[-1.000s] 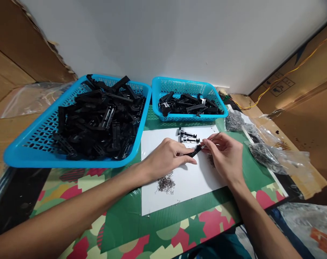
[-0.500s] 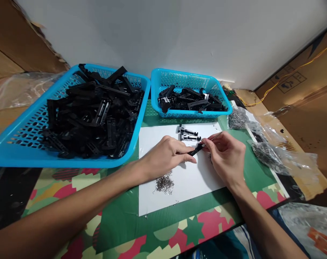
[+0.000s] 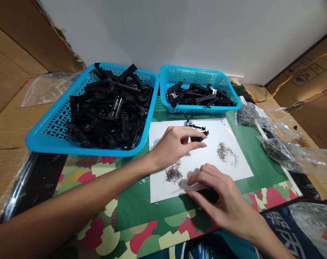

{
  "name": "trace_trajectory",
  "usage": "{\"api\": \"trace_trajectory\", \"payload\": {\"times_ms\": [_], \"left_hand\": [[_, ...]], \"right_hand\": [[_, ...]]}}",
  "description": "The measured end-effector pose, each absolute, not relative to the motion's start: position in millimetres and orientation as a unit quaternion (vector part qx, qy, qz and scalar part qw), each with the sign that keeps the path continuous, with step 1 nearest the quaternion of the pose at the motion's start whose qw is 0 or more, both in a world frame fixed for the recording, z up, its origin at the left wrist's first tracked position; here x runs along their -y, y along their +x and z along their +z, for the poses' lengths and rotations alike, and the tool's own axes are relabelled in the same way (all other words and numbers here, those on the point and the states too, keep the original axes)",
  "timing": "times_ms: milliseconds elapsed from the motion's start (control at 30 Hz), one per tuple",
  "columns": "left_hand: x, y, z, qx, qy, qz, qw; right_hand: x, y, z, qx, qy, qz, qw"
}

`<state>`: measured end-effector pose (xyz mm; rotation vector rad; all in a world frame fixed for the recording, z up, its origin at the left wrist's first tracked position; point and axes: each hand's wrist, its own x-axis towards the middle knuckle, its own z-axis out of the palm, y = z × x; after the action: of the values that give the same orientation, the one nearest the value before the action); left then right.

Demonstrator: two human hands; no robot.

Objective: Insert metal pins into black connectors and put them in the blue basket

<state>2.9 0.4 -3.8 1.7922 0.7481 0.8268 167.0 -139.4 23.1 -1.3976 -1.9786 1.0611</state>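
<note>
My left hand rests on the white sheet and pinches a small black plastic part between thumb and fingers. Just beyond it lies a finished black part with metal fittings. My right hand lies low at the sheet's near edge, fingers curled, with a thin metal piece at its fingertips. It is next to a small pile of wire springs. A second pile of springs lies on the right of the sheet.
A large blue basket heaped with black parts stands at the left, and a smaller blue basket with fewer parts behind the sheet. Plastic bags of springs lie at the right. Cardboard walls stand on both sides.
My right hand has left the black part and dropped back to the near spring pile. My left hand keeps the part. The camera has turned left.
</note>
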Motion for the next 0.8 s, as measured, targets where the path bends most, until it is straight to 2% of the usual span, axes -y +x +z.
{"api": "trace_trajectory", "payload": {"times_ms": [233,333,400,533,600,667,800], "left_hand": [[1,3,-1,-0.283,0.732,0.347,0.514],[1,2,0,-0.278,0.732,0.345,0.519],[1,1,0,-0.266,0.735,0.344,0.520],[3,-2,1,-0.218,0.773,0.362,0.472],[4,-3,1,-0.195,0.793,0.371,0.442],[5,-4,0,-0.180,0.801,0.380,0.426],[5,-4,-1,-0.189,0.799,0.390,0.417]], "right_hand": [[147,157,2,0.757,-0.504,0.349,0.226],[148,156,6,0.741,-0.498,0.382,0.239],[144,159,10,0.685,-0.509,0.424,0.303],[122,167,14,0.481,-0.574,0.395,0.532],[106,165,14,0.387,-0.556,0.408,0.612],[92,159,13,0.319,-0.517,0.457,0.650],[78,143,10,0.237,-0.476,0.530,0.661]]}}
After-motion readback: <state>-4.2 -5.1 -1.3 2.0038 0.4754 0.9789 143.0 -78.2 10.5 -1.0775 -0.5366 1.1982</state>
